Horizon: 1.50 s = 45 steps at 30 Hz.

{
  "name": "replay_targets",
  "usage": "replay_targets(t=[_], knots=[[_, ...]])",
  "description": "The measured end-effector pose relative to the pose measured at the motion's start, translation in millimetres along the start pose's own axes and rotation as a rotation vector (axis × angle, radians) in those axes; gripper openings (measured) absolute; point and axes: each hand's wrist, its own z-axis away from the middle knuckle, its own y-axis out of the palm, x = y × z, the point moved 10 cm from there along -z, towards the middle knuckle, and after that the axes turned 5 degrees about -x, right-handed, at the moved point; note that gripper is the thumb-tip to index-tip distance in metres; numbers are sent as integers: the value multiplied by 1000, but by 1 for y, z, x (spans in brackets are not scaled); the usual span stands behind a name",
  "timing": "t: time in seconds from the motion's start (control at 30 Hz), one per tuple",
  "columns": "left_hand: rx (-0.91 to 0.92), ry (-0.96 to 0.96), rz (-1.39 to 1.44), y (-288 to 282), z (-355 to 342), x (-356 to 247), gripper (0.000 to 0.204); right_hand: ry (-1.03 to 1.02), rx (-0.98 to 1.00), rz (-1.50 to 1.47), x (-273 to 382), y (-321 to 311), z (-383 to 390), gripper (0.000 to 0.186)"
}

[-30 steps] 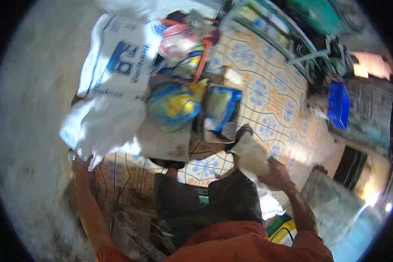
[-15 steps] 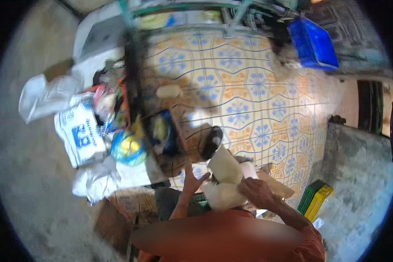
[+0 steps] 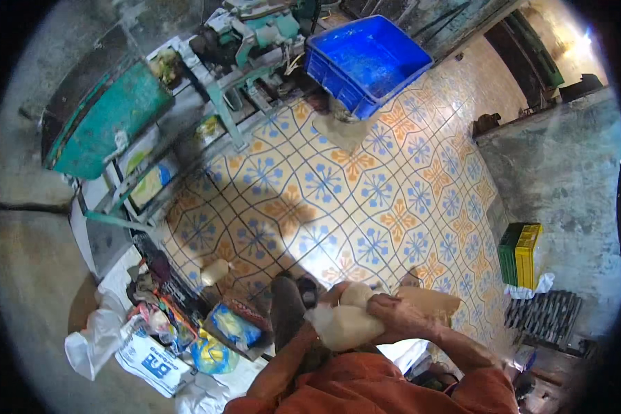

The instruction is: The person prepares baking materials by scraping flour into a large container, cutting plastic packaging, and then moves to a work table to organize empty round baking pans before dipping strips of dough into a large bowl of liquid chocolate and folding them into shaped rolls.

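Right hand (image 3: 397, 317) grasps pale pieces (image 3: 345, 328); left hand (image 3: 309, 332) partly hidden behind them, grip unclear. Blue crate (image 3: 334, 81) far, on patterned floor (image 3: 393, 224).

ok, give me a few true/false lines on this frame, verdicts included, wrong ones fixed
1. The right grip holds a pale beige, rounded object. True.
2. The rectangular blue plastic bin is covered by a lid. False: the bin is open.
3. Slatted green and yellow plastic crates stand to the person's left. False: the crates are to the right.
4. A white plastic sack with blue print lies to the person's left. True.
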Motion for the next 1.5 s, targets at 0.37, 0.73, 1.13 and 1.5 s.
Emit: replay_targets(t=[0.37,0.73,1.13,1.5], knots=[[-422,-684,220,-82,-130,298,68,455,-359,-486,-293,-20,-196,76],[-245,-1099,174,-189,-361,667,83,522,-540,-1070,-788,64,-370,88],[-149,-1165,-248,-151,-435,730,106,726,-326,11,-880,88,-455,63],[-103,-911,-101,-124,-405,451,57,855,-469,-271,-651,51,-317,26]])
